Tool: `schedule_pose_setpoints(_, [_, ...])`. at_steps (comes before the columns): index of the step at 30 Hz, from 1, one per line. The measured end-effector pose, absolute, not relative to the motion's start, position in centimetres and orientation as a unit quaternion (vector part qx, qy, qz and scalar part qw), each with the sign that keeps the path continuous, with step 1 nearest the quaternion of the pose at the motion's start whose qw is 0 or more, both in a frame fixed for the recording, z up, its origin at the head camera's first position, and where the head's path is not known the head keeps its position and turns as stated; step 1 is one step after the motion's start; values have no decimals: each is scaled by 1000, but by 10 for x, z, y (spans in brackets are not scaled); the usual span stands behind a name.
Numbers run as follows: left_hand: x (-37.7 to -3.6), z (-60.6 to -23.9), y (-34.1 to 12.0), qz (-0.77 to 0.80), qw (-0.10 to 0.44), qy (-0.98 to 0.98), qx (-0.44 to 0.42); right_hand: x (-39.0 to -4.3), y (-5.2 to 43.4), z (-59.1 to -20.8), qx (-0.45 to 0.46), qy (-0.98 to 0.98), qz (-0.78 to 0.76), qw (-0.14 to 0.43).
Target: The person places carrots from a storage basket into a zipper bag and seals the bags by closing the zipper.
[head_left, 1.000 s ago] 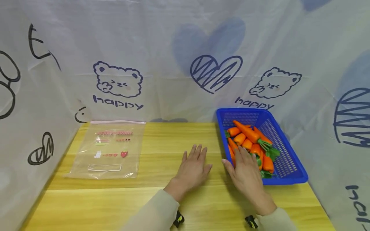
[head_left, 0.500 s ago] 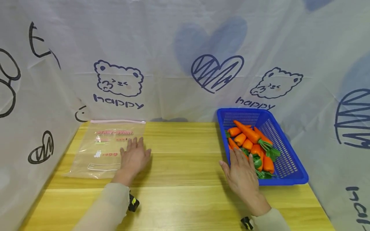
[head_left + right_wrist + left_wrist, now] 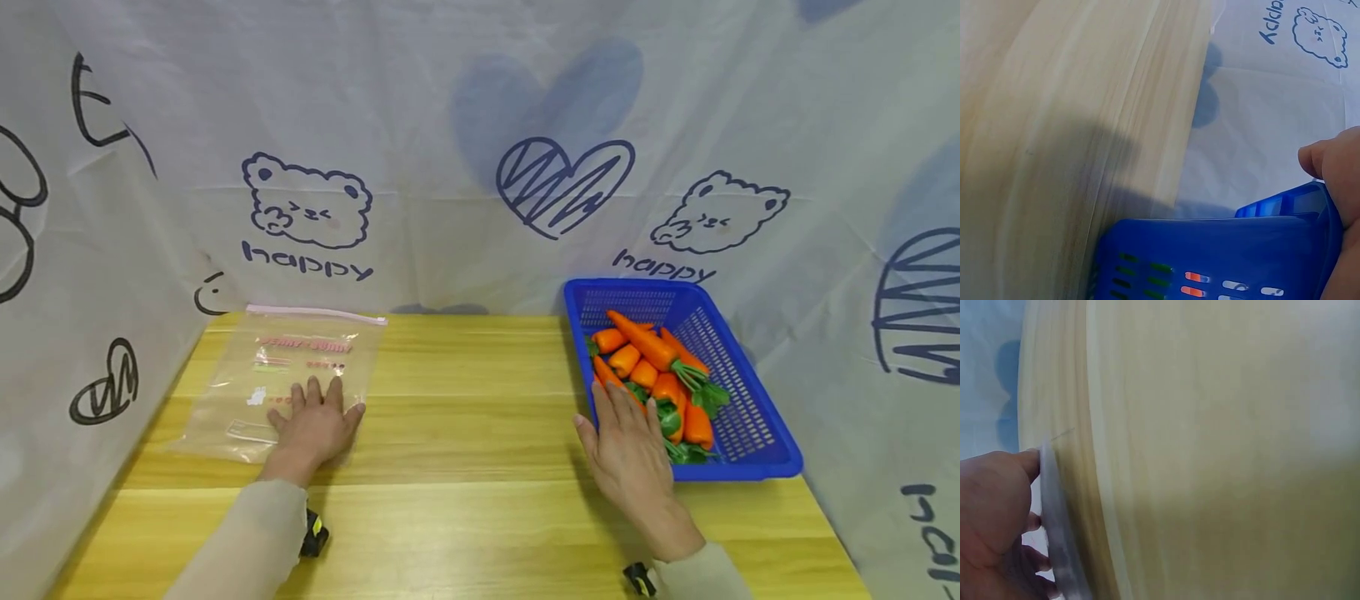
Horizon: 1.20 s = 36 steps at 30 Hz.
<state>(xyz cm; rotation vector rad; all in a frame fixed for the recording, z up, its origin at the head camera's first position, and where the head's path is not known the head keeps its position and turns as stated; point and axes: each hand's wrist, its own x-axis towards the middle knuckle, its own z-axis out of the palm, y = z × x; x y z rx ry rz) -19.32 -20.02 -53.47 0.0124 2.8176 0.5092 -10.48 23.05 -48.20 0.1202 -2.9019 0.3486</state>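
A clear zip bag (image 3: pixel 288 375) with pink print lies flat on the wooden table (image 3: pixel 465 433) at the left. My left hand (image 3: pixel 313 425) rests palm down on the bag's near right part, fingers straight; the left wrist view shows the hand (image 3: pixel 994 519) against the bag's edge (image 3: pixel 1054 519). A blue plastic basket (image 3: pixel 750 425) with several orange carrots (image 3: pixel 645 350) stands at the right. My right hand (image 3: pixel 628 446) lies flat over the basket's near left rim, its fingers reaching the carrots. In the right wrist view the thumb (image 3: pixel 1329 165) sits above the basket wall (image 3: pixel 1210 250).
White printed sheeting with bears and hearts (image 3: pixel 480 167) closes the table at the back and both sides. The basket stands close to the right sheet. Bare wood lies between the bag and the basket.
My left hand swept left from the table's middle onto the zip bag, which has shifted slightly. The right hand drew back a little at the basket's rim.
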Motion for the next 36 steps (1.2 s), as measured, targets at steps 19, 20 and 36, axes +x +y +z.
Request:
schedule_pose_setpoints(19, [-142,-527,-191,170,123,966,151,-104,229,-480,43,-986,125,104])
schedule_pose_setpoints(20, [-141,-527,-191,172,124,964,159,-104,229,-480,44,-986,125,104])
schedule_pose_setpoints(36, [-134,-521,-180,308,181,902,243,-108,202,-477,108,-959,120,233])
